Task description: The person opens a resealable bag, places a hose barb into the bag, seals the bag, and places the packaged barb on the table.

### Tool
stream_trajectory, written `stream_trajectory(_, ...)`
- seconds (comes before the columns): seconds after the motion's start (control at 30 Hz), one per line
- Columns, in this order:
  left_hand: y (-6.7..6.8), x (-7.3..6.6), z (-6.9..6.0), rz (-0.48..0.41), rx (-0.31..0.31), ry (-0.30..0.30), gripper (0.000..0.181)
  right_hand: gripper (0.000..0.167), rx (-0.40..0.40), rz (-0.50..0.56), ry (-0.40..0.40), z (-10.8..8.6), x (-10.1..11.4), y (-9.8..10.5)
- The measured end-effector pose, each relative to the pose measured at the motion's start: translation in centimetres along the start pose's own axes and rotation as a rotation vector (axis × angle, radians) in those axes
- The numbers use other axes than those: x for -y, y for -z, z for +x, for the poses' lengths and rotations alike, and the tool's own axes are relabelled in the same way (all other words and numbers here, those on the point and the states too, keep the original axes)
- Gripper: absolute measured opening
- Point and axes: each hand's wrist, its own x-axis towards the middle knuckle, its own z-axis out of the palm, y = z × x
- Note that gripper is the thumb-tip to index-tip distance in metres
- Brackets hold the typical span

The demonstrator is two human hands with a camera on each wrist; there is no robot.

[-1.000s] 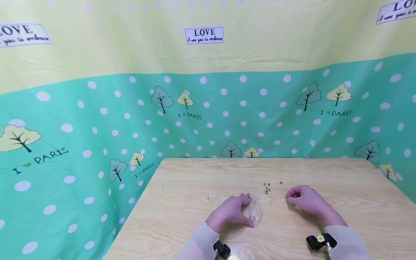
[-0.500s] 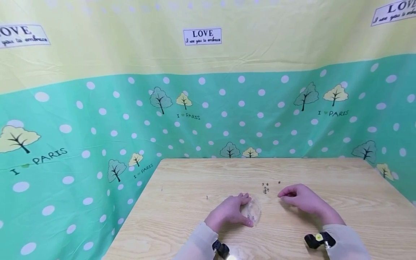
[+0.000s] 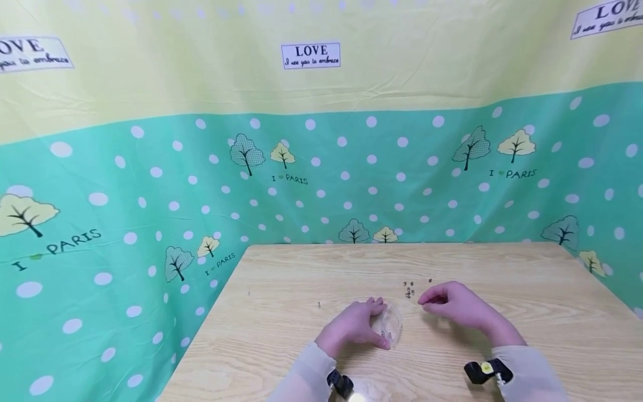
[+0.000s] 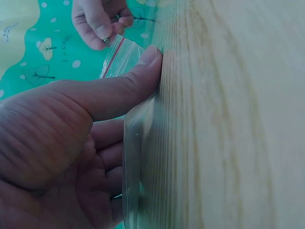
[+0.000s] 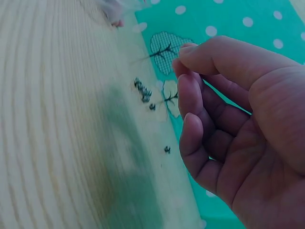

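Observation:
My left hand [image 3: 351, 325] holds a clear zip-lock bag [image 3: 393, 326] on the table, its thumb at the near side and fingers at the far side. In the left wrist view the bag [image 4: 118, 56] shows a red stripe along its seal. A few small dark items sit in it, too small to tell apart. To the right, my right hand [image 3: 454, 306] is raised just above the table with thumb and forefinger together. Between those fingertips the left wrist view shows a small dark metal bead [image 4: 106, 40]. Several similar beads [image 5: 143, 90] lie close beyond this hand.
A lone bead [image 3: 430, 281] lies apart at the right of the cluster. One tiny dark piece [image 3: 318, 305] sits left of the bag. The wooden table [image 3: 281, 273] ends at a green dotted curtain [image 3: 301, 184].
My right hand has travelled left toward the bag, fingertips still together. The left hand stays at the bag. The whole head view has shifted slightly.

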Motion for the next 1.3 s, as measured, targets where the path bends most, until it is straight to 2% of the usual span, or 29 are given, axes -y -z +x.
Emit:
stream_trajectory(0.27, 0.3, 0.0, -0.1, -0.028, 0.0, -0.002, 0.094, 0.02, 0.024, 0.004, 0.025, -0.1, 1.5, -0.7)
stream_trajectory(0.53, 0.2, 0.0, 0.0, 0.005, -0.001, -0.001, 0.096, 0.018, 0.041, -0.001, 0.07, 0.3, 2.6, -1.4)
stream_trajectory(0.87, -0.3, 0.3, 0.2, -0.017, -0.001, 0.004, 0.096, 0.011, 0.082, 0.034, 0.108, 0.6, 2.8, -2.7)
stream_trajectory(1.3, 0.0, 0.2, 0.2, -0.017, -0.005, -0.014, 0.096, 0.011, 0.074, 0.018, 0.092, 0.6, 3.2, -2.9)
